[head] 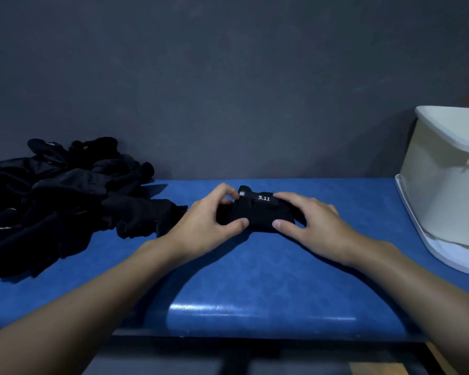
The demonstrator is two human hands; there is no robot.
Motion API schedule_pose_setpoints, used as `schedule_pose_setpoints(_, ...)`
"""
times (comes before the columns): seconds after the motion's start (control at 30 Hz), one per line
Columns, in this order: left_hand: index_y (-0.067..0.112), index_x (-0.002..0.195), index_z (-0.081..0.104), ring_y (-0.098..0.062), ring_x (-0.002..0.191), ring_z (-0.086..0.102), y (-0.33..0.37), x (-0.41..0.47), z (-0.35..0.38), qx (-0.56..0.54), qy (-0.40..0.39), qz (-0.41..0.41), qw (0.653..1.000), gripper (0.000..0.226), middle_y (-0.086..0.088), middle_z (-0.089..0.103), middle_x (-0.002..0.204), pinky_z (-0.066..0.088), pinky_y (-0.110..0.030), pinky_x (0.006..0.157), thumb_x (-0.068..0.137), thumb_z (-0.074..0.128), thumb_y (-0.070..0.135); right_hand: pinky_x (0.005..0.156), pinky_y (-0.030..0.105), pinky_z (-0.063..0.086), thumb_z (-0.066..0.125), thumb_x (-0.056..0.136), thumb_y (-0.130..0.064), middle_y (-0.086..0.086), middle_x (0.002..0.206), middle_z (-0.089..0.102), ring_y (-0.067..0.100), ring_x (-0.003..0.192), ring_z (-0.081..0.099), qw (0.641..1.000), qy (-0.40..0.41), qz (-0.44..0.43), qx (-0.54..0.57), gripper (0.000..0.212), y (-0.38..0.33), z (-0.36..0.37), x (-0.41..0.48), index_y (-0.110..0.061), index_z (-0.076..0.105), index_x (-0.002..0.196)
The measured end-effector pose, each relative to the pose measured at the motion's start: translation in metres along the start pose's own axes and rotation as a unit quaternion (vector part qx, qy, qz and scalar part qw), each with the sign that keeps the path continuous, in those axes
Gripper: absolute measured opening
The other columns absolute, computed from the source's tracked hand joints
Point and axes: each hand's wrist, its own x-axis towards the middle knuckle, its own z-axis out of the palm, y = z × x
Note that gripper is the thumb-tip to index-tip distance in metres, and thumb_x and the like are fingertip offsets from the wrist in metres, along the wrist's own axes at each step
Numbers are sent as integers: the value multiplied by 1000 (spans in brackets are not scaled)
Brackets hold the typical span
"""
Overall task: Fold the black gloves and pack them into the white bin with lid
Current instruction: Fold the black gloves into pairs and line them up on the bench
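A folded bundle of black gloves (260, 212) with a white "5.11" label on its strap lies on the blue table, just beyond the middle. My left hand (209, 223) grips its left end, thumb at the front and fingers over the top. My right hand (312, 223) holds its right end the same way. A loose pile of black gloves (65, 201) lies at the far left. The white bin (441, 185) stands open at the right edge, resting on its white lid (444, 261).
The blue table surface (255, 280) runs up to a dark grey wall behind. Its front edge is near the bottom of the view, with a dark frame and a strip of wood below it.
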Motion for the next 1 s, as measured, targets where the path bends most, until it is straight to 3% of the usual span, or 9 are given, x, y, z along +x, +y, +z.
schedule_pose_setpoints(0.2,31,114,57,-2,97,55,7,27,28,16,-25,37,999,35,6,58,105,37,-4,78,84,76,31,102,36,26,56,91,-51,-22,120,59,7,117,49,998,15,55,-35,49,27,-18,-5,-47,40,137)
schedule_pose_setpoints(0.3,28,111,58,-5,89,56,13,47,47,16,-30,37,999,33,6,59,100,40,-9,72,84,76,33,95,37,24,54,93,-51,-17,124,58,13,120,47,993,21,95,-60,50,42,-29,-5,-46,37,140)
schedule_pose_setpoints(0.4,27,108,56,-8,81,58,20,67,66,14,-32,40,999,31,7,61,94,43,-14,67,85,75,32,100,41,27,54,94,-48,-9,129,56,19,121,47,987,57,134,-68,55,54,-32,-2,-41,33,144)
schedule_pose_setpoints(0.57,35,104,49,-12,90,53,25,92,91,54,-9,50,997,31,9,57,98,48,-44,90,83,73,41,102,44,30,57,90,-52,-5,127,57,23,121,48,977,96,182,-62,62,68,-33,7,-38,31,145)
schedule_pose_setpoints(0.63,36,104,48,-13,92,53,26,98,96,68,-2,49,996,32,9,55,99,47,-49,93,84,72,42,102,44,31,57,90,-53,-6,127,59,24,121,49,974,100,192,-65,62,72,-34,11,-40,31,145)
schedule_pose_setpoints(0.8,34,107,47,-16,93,54,29,111,101,98,2,49,994,33,10,53,99,47,-48,92,85,70,44,96,44,33,57,92,-48,-3,119,63,26,116,53,969,132,194,-77,61,76,-36,18,-41,26,144)
schedule_pose_setpoints(0.9,32,108,46,-18,97,55,30,117,103,109,5,43,993,35,8,54,103,46,-48,93,85,69,45,94,43,36,59,92,-42,-5,100,67,23,102,59,970,145,183,-67,50,75,-36,22,-41,33,135)
schedule_pose_setpoints(1.0,31,109,46,-19,97,55,30,124,105,117,7,45,992,35,7,54,103,46,-48,92,86,69,45,96,41,32,58,93,-44,-6,104,67,21,105,56,967,141,200,-67,44,78,-35,27,-39,42,133)
